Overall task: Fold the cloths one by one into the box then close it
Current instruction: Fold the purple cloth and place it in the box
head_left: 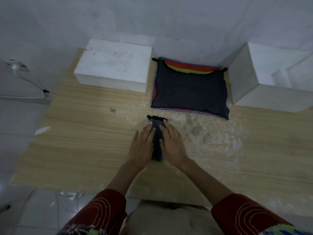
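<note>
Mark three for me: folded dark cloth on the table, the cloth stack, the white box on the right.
folded dark cloth [157, 146]: head view, on its exposed middle strip.
cloth stack [189, 92]: head view, on the dark top cloth's centre.
white box on the right [274, 98]: head view, on its front wall.

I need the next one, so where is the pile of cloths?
In the head view, the pile of cloths lies at the back of the table, right of centre, between a closed white box and an open box.
</note>
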